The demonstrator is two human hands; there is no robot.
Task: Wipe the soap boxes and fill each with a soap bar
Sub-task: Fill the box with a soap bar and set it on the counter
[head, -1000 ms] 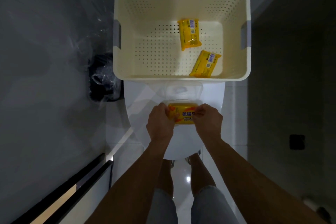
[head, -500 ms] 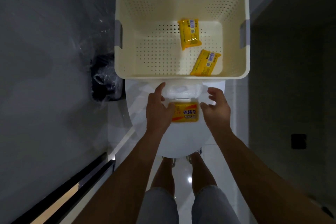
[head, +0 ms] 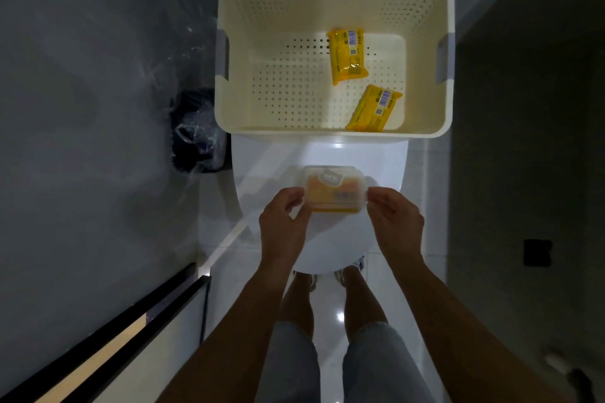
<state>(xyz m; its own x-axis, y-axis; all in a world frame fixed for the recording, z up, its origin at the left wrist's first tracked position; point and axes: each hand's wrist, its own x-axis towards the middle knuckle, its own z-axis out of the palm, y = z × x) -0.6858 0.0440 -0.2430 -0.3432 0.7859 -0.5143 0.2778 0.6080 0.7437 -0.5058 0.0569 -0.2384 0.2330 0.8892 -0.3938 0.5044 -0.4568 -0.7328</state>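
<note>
A translucent plastic soap box with a closed lid (head: 334, 188) sits on the white closed toilet lid (head: 271, 173), near the middle of it and just short of the basket behind. Through its cloudy lid a yellow-orange wrapped soap bar shows inside, blurred, with a pale rounded label on top of the lid.

The left hand (head: 284, 226) is at the box's left end, fingers curled with the fingertips on or right at the box's edge; whether they actually pinch it I cannot tell. The right hand (head: 394, 222) mirrors it at the right end, fingers curled, the thumb and forefinger tips meeting the box's right corner. Both forearms reach in from the bottom of the view.

Beyond the box, a cream perforated plastic basket with grey handles (head: 248, 52) rests on the back of the toilet. Two yellow wrapped soap bars lie on its floor: one (head: 347, 56) near the centre back, barcode up, and another (head: 374, 108) near the front right, tilted against the front wall.

To the left of the toilet, on the floor, stands a black bin lined with a clear plastic bag (head: 196, 134). The person's legs in light shorts stand below on glossy white floor tiles (head: 330, 304).
</note>
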